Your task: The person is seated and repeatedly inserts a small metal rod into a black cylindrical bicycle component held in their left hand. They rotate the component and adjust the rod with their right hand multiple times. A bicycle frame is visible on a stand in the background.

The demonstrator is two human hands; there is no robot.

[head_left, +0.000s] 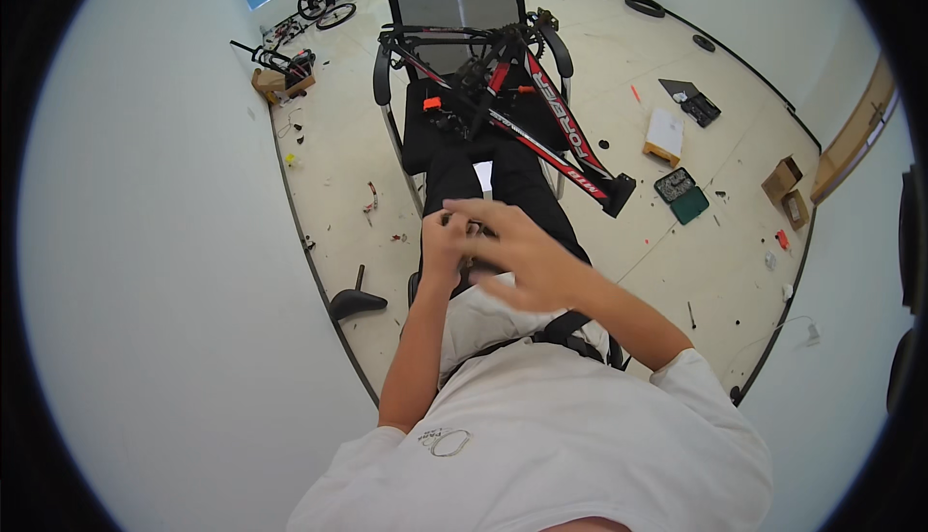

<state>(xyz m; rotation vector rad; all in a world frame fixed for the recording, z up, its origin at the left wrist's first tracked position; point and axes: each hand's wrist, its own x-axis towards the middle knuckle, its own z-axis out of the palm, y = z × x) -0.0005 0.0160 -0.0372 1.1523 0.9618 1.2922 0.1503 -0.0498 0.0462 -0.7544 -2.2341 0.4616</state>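
Bicycle frame [564,115] rests on the chair [454,0] at twelve o'clock; a bump could slide it. My left hand [444,244] is curled, my right hand [530,254] loosely spread; their hold I cannot tell.

"How is the left hand [445,245] looking?"
"Its fingers are bending inward, and the left forearm [416,353] is rising steeply behind it."
"And the right hand [527,257]?"
"Blurring somewhat, its fingers are pointing leftward, overlapping the left in view; contact isn't showing clearly. The right forearm [633,319] is slanting up leftward."
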